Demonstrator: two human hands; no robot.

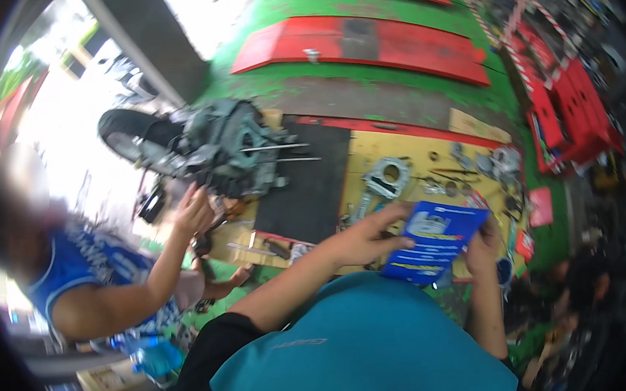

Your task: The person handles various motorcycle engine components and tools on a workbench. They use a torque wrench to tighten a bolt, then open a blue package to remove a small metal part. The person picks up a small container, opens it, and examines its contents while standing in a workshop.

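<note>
Green workshop floor behind, flat blue packet (434, 241), pinched between left hand (364, 239) and right hand (482, 245)

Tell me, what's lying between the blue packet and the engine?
In the head view, a black mat lies between the blue packet and the engine.

Small metal parts (472, 164) on the yellow board (398, 152) blur (kinds unclear).

Blue packet (437, 244) between both hands
</note>
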